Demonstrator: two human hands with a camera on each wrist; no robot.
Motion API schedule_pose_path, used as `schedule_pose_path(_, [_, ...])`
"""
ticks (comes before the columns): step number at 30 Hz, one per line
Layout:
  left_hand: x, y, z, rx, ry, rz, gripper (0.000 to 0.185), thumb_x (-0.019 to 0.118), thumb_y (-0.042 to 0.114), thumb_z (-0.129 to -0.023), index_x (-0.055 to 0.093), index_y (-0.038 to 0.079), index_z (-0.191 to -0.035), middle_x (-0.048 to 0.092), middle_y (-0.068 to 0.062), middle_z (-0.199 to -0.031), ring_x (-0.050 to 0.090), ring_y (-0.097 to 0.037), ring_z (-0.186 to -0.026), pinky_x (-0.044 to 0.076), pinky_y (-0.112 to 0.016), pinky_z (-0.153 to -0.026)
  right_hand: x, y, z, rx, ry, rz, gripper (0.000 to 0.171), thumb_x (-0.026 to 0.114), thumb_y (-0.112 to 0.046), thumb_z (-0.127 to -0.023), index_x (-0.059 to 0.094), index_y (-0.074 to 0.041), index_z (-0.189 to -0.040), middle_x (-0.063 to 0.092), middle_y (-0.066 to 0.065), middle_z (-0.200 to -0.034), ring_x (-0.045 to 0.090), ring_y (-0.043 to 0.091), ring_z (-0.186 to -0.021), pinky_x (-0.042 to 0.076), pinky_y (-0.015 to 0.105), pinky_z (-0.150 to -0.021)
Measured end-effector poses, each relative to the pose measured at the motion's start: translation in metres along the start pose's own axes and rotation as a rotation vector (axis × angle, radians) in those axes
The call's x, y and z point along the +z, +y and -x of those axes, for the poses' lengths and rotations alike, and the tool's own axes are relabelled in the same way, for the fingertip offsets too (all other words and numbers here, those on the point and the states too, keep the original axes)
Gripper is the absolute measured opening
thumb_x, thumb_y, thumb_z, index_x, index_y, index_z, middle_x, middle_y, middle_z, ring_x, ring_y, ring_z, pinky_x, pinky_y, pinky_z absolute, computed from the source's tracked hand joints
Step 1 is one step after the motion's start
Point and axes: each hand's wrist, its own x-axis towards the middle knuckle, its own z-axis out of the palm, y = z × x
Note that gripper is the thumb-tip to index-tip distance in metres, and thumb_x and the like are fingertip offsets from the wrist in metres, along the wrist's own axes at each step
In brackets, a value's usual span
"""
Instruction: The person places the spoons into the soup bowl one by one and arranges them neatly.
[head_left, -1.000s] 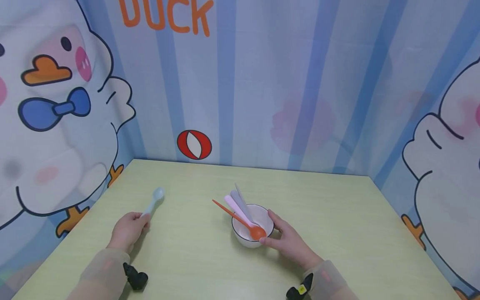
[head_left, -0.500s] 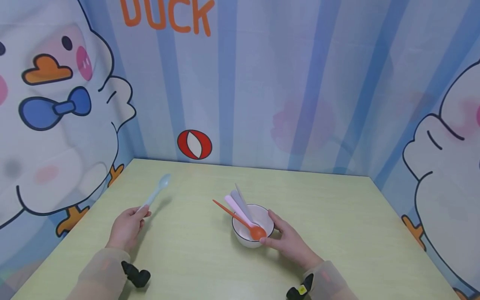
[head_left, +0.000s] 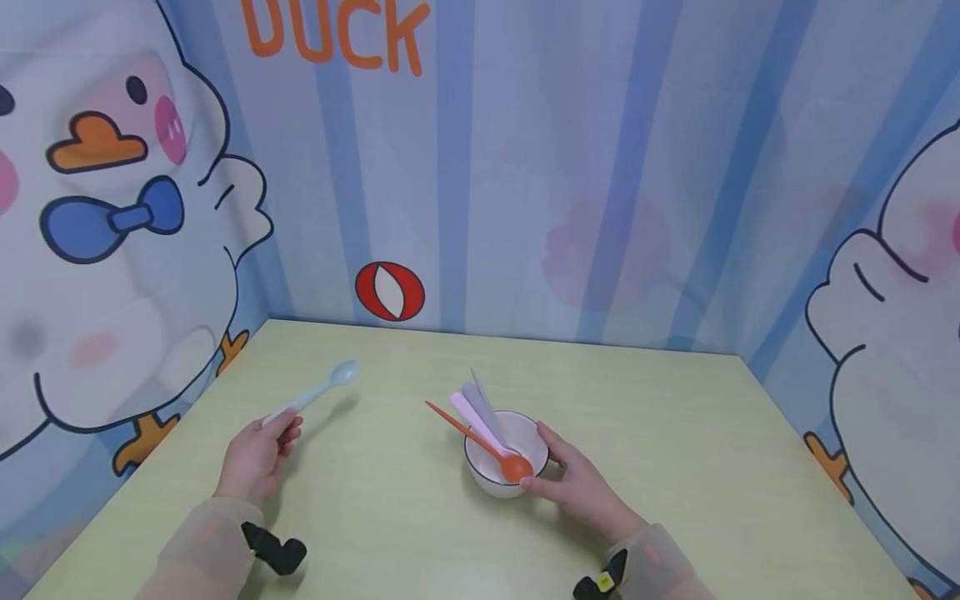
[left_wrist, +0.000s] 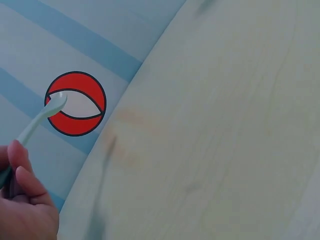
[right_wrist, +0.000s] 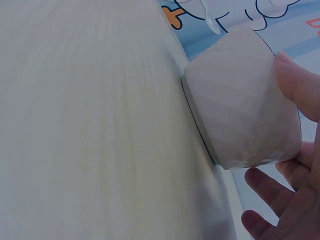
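Note:
My left hand (head_left: 255, 458) pinches a pale blue spoon (head_left: 343, 372) by its handle end, above the table at the left. The bowl of that spoon points away to the right, and its shadow falls on the table. A white bowl (head_left: 491, 485) with a dark rim stands upright near the middle. My right hand (head_left: 581, 487) grips it from the right, thumb at the near rim and fingers round the far side. Leaning in the bowl are an orange spoon (head_left: 516, 467), a pink spoon (head_left: 471, 415), a purple spoon (head_left: 485, 408) and a thin pale handle (head_left: 477, 382).
The light wood-toned table (head_left: 660, 433) reaches back to a blue striped backdrop (head_left: 510, 167) with duck drawings and a red ball print (head_left: 389, 291). Black wrist cameras (head_left: 277, 550) sit on both wrists.
My left hand has raised the blue spoon off the table and swung its tip to the right. The right hand and the white bowl have stayed in place.

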Motion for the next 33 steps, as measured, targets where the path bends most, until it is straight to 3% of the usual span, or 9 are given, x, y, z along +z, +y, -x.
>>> schedule_pose_path(6, [0.002,0.003,0.002,-0.020,0.007,0.138,0.035,0.056,0.035,-0.096,0.050,0.011,-0.122,0.062,0.010,-0.089,0.052,-0.005,-0.087,0.043,-0.017,-0.075,0.000,-0.001,0.000,-0.004,-0.001,-0.011,0.095,0.079,-0.040,-0.077,0.027,-0.015,-0.152,0.026,0.004,-0.157,0.029,0.035,-0.140,0.019,0.062,-0.110])
schedule_pose_path(13, [0.005,0.005,0.006,-0.021,-0.026,0.199,0.034,0.055,0.035,-0.097,0.049,0.011,-0.121,0.059,0.007,-0.093,0.050,-0.006,-0.088,0.043,-0.016,-0.076,0.000,-0.001,0.001,-0.026,-0.005,-0.015,0.093,0.079,-0.037,-0.079,0.027,-0.013,-0.152,0.025,0.005,-0.157,0.027,0.035,-0.140,0.020,0.060,-0.110])
schedule_pose_path(22, [0.006,0.009,0.012,-0.058,-0.135,0.369,0.044,0.065,0.031,-0.090,0.046,0.013,-0.125,0.065,0.000,-0.101,0.063,-0.009,-0.098,0.049,-0.022,-0.090,-0.001,-0.003,0.003,-0.028,-0.001,-0.006,0.092,0.079,-0.036,-0.079,0.028,-0.015,-0.152,0.026,0.005,-0.156,0.030,0.036,-0.139,0.022,0.059,-0.110])
schedule_pose_path(33, [0.014,0.010,0.016,-0.011,-0.067,0.298,0.048,0.068,0.032,-0.086,0.047,0.011,-0.124,0.066,0.001,-0.097,0.064,-0.010,-0.094,0.052,-0.022,-0.084,0.000,0.000,0.001,-0.022,0.017,-0.020,0.089,0.079,-0.027,-0.079,0.030,-0.014,-0.151,0.028,0.006,-0.156,0.032,0.036,-0.138,0.022,0.059,-0.110])
